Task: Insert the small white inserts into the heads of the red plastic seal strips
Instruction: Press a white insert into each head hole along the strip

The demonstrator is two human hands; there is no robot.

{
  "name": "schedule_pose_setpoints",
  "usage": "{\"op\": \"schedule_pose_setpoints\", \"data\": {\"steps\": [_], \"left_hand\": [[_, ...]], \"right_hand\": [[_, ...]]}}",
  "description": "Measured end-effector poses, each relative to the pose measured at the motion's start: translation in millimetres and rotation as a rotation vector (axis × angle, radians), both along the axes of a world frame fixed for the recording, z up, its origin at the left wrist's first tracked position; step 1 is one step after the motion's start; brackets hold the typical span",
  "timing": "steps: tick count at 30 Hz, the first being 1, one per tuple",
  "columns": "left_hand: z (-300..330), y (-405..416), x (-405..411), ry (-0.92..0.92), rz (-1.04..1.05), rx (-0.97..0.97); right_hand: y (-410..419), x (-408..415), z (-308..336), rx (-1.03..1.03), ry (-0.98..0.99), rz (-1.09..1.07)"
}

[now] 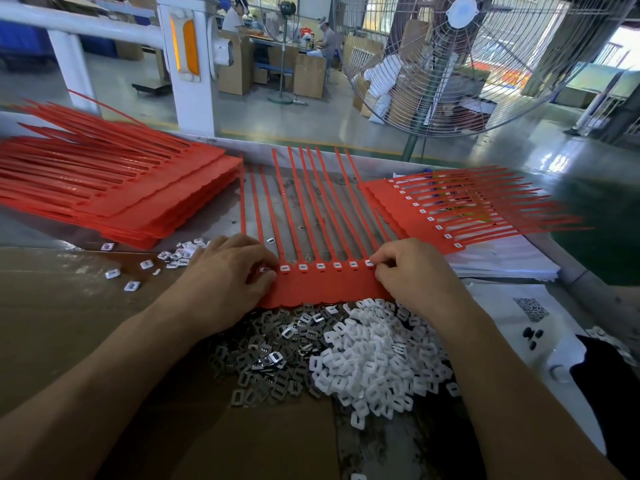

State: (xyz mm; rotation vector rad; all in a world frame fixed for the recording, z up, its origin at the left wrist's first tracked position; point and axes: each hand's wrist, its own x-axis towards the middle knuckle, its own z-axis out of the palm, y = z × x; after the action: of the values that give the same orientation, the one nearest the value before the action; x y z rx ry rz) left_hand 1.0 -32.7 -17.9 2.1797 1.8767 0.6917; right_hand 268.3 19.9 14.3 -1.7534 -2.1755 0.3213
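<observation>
Two hands (225, 268) (412, 271) flank the strip sheet (325, 285); fan (464, 64) beyond.

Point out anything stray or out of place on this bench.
A few white inserts lie scattered on the brown cardboard left of the left hand, apart from the main white pile. One loose insert sits among the tails of the red strip sheet under the hands. Nothing looks damaged.

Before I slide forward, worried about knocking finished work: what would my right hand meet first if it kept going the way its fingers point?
Your right hand points up-left across the red seal strip sheet, so probably its white-insert heads, then the tails; the finished stack lies off to the right.
</observation>
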Motion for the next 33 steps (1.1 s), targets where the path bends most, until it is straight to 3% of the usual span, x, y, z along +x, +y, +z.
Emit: {"op": "schedule_pose_setpoints", "data": {"steps": [6, 20, 26, 33], "left_hand": [[0.2, -0.5, 1.1, 0.003, 0.003, 0.008], [3.0, -2.6, 1.6, 0.001, 0.012, -0.016], [5.5, -5.4, 3.1, 0.015, 0.015, -0.022], [4.5, -4.3, 1.2, 0.017, 0.010, -0.012]], "right_hand": [[-2.0, -8.9, 1.3, 0.058, -0.264, 0.041], [-14.9, -31.1, 7.3, 0.160, -0.513, 0.055], [-12.1, -23.4, 6.6, 0.082, -0.413, 0.026], [0.2, 1.3, 3.1, -0.027, -0.100, 0.075]]}}
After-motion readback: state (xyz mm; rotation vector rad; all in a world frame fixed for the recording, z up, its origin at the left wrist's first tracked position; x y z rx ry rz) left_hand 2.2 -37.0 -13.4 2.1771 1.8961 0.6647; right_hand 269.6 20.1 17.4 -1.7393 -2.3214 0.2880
